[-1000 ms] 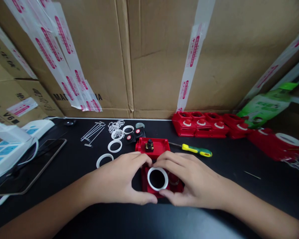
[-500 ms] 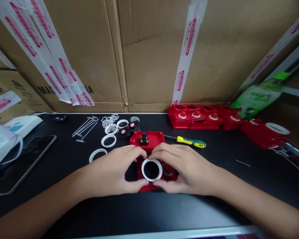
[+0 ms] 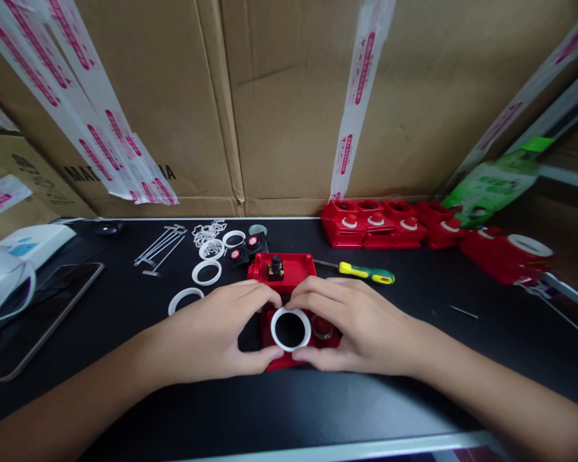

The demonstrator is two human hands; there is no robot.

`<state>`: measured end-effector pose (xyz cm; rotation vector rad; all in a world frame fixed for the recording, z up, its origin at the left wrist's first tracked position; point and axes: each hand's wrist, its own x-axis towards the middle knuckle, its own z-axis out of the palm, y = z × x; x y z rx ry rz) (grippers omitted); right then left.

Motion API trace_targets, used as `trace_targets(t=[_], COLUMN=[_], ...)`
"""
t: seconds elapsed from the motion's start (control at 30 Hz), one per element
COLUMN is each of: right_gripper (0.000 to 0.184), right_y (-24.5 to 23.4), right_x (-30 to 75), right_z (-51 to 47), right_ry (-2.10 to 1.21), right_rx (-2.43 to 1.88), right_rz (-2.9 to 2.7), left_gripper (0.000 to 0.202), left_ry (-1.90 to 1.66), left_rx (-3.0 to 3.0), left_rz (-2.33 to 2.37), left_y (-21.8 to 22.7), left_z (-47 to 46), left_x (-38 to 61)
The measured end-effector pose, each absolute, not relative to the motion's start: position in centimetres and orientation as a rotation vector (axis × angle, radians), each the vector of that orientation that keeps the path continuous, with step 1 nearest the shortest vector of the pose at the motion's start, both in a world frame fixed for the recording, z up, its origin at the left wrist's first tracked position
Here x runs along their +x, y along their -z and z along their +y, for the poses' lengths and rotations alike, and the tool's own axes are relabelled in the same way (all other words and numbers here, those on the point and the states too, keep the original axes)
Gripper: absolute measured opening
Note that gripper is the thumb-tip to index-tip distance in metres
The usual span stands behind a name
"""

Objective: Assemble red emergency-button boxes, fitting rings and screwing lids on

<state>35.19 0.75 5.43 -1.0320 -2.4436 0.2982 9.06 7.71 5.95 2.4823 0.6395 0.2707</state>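
My left hand and my right hand both grip a red plastic cover lying on the black table. A white ring sits in the cover's round hole, and my thumbs and forefingers close around it from both sides. Beside the ring a small red button shows on the cover. Just behind my fingers lies a red base tray with a black switch part standing in it.
Loose white rings, metal pins, black-and-red knobs and a green-yellow screwdriver lie behind. Finished red units line the back right. A phone, a white power strip and cardboard boxes bound the area.
My hands and the red cover stay together in the same grip. The view has shifted slightly, so everything sits a little lower and further left in the picture.
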Motion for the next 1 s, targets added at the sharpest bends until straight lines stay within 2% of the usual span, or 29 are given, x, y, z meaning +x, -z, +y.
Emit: trace_targets(t=[0.2, 0.57, 0.7, 0.87, 1.0], right_gripper=[0.044, 0.043, 0.048, 0.04, 0.042], right_y=[-5.6, -5.7, -6.5, -6.9, -6.6], right_x=[35.2, 34.7, 34.9, 35.2, 35.4], right_z=[0.7, 0.3, 0.1, 0.2, 0.4], right_ry=[-0.278, -0.288, -0.394, -0.536, -0.559], right_rx=[-1.045, -1.177, -1.174, -1.089, -1.048], right_rz=[-2.448, -2.453, -2.451, -2.417, -2.446], left_gripper=[0.034, 0.047, 0.049, 0.052, 0.053], left_ry=[-0.256, -0.196, -0.233, -0.212, -0.205], left_rx=[2.488, 2.501, 2.49, 2.475, 2.463], left_rz=[0.642, 0.662, 0.632, 0.641, 0.652], left_y=[-5.9, -5.9, -5.9, -5.8, -5.8], left_z=[7.8, 7.8, 7.9, 8.1, 8.1], left_x=[9.0, 9.0, 9.1, 9.1, 9.1])
